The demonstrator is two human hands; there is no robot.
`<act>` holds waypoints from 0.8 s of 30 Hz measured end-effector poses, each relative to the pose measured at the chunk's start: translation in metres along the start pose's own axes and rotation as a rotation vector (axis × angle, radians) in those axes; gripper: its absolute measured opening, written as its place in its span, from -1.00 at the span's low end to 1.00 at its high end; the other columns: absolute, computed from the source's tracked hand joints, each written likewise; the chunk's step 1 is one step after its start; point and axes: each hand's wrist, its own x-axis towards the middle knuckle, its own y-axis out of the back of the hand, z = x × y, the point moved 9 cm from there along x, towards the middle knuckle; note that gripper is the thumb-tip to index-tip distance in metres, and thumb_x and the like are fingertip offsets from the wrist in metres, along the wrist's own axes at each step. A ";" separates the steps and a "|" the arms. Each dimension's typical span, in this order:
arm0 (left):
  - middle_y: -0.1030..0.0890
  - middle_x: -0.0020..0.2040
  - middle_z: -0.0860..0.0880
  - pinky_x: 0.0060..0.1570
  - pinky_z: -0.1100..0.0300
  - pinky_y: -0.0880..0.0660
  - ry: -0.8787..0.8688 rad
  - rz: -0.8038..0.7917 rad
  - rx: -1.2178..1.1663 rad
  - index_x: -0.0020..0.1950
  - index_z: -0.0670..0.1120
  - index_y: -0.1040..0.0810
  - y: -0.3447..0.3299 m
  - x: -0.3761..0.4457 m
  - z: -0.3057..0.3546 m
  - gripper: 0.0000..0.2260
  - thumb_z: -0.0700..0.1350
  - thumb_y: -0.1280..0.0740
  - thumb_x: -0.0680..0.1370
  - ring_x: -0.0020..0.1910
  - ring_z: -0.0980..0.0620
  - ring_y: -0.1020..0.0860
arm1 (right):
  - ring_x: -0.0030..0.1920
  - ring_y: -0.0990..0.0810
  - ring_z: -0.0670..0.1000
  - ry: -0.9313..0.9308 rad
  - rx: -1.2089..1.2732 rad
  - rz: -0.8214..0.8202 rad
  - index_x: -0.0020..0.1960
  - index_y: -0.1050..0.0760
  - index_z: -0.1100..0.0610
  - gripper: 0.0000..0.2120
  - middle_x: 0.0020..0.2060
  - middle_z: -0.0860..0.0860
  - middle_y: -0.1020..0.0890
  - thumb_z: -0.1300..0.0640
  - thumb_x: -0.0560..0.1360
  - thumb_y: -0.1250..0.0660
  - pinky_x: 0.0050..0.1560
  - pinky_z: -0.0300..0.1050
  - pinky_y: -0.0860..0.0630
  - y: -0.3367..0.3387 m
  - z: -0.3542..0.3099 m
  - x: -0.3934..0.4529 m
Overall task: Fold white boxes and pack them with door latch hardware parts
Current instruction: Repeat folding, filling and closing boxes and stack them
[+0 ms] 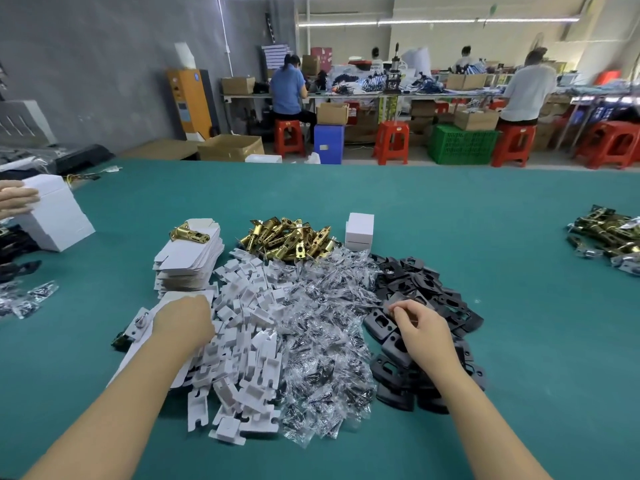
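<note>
Near the front edge of the green surface (pixel 485 209), the parts are laid out in a row of heaps, apparently so that each kind can be reached from one seat. Five supplies are counted at the centre: one stack of flat white boxes (pixel 188 261), one heap of white card inserts (pixel 242 341), one heap of brass latches (pixel 291 240), one heap of clear screw bags (pixel 322 327) and one heap of black plates (pixel 422 306). The pieces within each heap are too many and too tangled to be counted. One single latch (pixel 189 233) lies on top of the flat stack, and one folded white box (pixel 359 232) stands upright just beyond the bags, towards the far edge.

The left hand (pixel 183 322) is pressed down on a flat box blank (pixel 145 344) at the left side of the insert heap; its fingers are hidden beneath the back of the hand, so whether they are curled round the card cannot be told. A small fitting (pixel 140 322) lies at the blank's left end. The right hand (pixel 420 329) is held over the black heap with its fingers (pixel 398 310) narrowed, and a single black plate (pixel 403 304) is pinched between them, judged to be the next part picked for packing.

At the left edge of the surface, another person's hand (pixel 17 199) rests on a second stack of boxes (pixel 52 213). At the right edge, one further pile of hardware (pixel 606 237) is seen.
</note>
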 end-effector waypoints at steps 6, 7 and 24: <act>-0.45 -0.28 0.06 -0.26 0.19 -0.46 0.009 0.020 0.060 -0.20 -0.04 -0.38 0.006 -0.003 0.004 -0.81 -0.29 -0.25 0.55 -0.20 -0.01 -0.54 | -0.52 -0.39 -0.14 -0.014 0.006 -0.009 -0.05 -0.62 -0.13 -0.78 -0.35 0.01 -0.65 0.12 0.66 -0.27 -0.51 -0.32 -0.30 -0.001 0.005 0.000; -0.43 -0.30 0.07 -0.26 0.19 -0.46 0.007 0.024 0.095 -0.13 -0.06 -0.42 0.007 -0.004 0.005 -0.84 -0.31 -0.26 0.55 -0.21 -0.01 -0.53 | -0.52 -0.40 -0.14 -0.017 0.010 -0.009 -0.05 -0.62 -0.12 -0.78 -0.34 0.00 -0.65 0.12 0.66 -0.27 -0.50 -0.32 -0.31 0.000 0.005 0.001; -0.69 -0.16 0.09 -0.37 0.27 -0.53 -0.461 0.770 -0.966 0.30 0.06 -0.54 0.170 -0.082 0.055 -0.68 -0.19 -0.40 0.57 -0.32 0.07 -0.63 | -0.27 -0.62 0.09 0.009 0.192 -0.037 0.02 -0.66 -0.06 -0.81 -0.17 0.03 -0.72 0.03 0.68 -0.26 -0.22 0.00 -0.59 -0.002 -0.035 0.000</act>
